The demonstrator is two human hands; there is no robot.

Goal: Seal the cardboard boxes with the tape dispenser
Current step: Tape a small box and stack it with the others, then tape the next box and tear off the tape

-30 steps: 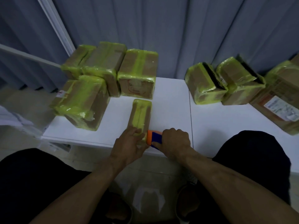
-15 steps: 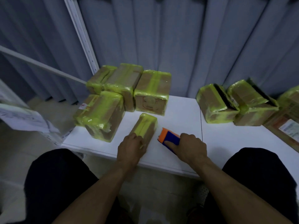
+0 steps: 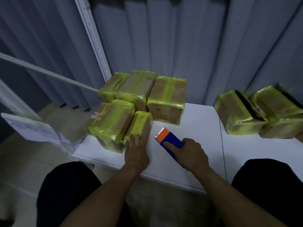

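A small narrow cardboard box [image 3: 140,124] wrapped in yellow-green tape lies on the white table [image 3: 193,131], pressed up against a larger taped box [image 3: 111,125]. My left hand [image 3: 136,149] lies flat with straight fingers against the small box's near end. My right hand [image 3: 191,153] grips the blue tape dispenser [image 3: 170,140] with its orange head pointing away, index finger stretched along its top. The dispenser sits just right of the small box, apart from it.
Three more taped boxes [image 3: 167,99] stand behind at the table's back left. Two taped boxes [image 3: 239,113] sit at the back right. Grey curtains hang behind. A white metal shelf upright [image 3: 93,38] and papers [image 3: 31,126] are at the left. My knees flank the table's front edge.
The small box has slid away and to the left against the larger box, pushed by my left hand. The dispenser has come off the box's end and moved right.
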